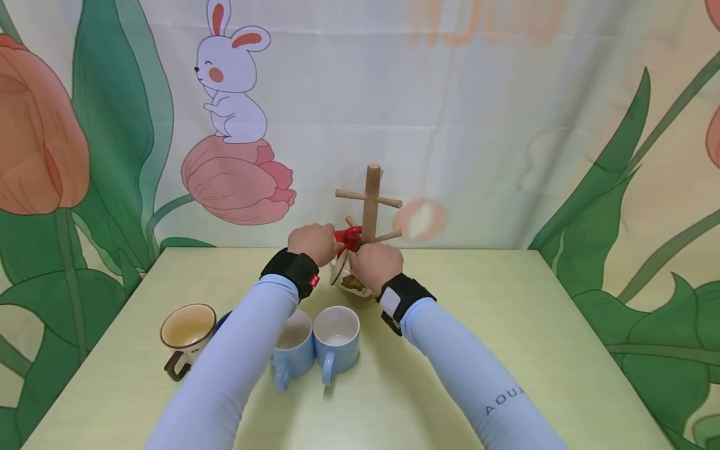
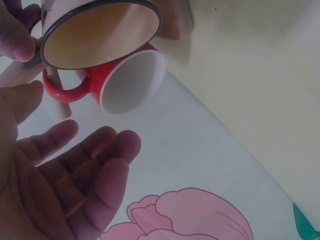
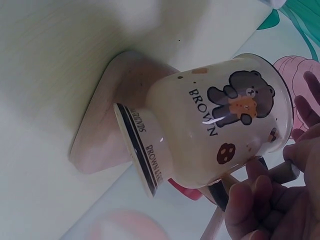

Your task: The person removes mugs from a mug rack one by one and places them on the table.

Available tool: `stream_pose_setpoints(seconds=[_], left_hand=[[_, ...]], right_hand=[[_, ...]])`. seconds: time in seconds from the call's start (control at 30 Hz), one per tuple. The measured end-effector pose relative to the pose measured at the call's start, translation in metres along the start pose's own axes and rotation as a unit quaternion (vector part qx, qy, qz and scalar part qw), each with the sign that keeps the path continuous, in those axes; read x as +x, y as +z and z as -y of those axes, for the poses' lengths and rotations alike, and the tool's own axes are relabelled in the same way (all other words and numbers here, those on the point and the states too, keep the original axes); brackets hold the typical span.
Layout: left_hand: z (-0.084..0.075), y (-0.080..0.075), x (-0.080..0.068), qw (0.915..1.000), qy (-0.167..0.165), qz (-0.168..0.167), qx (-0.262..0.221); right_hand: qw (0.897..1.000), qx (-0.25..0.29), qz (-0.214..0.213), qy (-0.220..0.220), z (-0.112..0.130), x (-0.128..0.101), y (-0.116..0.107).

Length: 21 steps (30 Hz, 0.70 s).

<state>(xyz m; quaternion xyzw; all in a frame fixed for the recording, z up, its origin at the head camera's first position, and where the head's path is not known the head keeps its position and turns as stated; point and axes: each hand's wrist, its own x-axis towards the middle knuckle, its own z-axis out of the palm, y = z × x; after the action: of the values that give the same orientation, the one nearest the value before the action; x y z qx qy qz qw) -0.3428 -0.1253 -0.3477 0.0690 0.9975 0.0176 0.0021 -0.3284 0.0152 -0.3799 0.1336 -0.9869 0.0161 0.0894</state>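
Observation:
A cream mug [image 3: 215, 115] with a brown bear print hangs tilted from a peg of the wooden mug tree [image 1: 371, 203]. My right hand [image 1: 378, 265] grips its dark handle, fingers close around the peg; part of the handle is hidden. Just behind it, a red mug [image 2: 132, 82] with a white inside hangs by its handle on another peg. My left hand [image 2: 65, 175] is beside the red mug, its fingers loosely bent with nothing between them. In the head view the left hand covers part of the red mug.
Two light blue mugs [image 1: 337, 337] stand upright on the pale table [image 1: 478, 300], nearer to me. At the left stands another cream mug [image 1: 188, 331] with a brown handle. Something dark blue [image 1: 222, 321] shows beside my left sleeve. A printed cloth [image 1: 478, 125] hangs behind the table.

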Motion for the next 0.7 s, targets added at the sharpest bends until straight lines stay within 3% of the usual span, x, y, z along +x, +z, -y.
stream_pose_setpoints(seconds=[0.7], left_hand=[[-0.003,0.004,-0.008,0.9999,0.004,-0.012,-0.010]], right_hand=[[1.000,-0.008,0.019,-0.020,-0.012,0.001,0.005]])
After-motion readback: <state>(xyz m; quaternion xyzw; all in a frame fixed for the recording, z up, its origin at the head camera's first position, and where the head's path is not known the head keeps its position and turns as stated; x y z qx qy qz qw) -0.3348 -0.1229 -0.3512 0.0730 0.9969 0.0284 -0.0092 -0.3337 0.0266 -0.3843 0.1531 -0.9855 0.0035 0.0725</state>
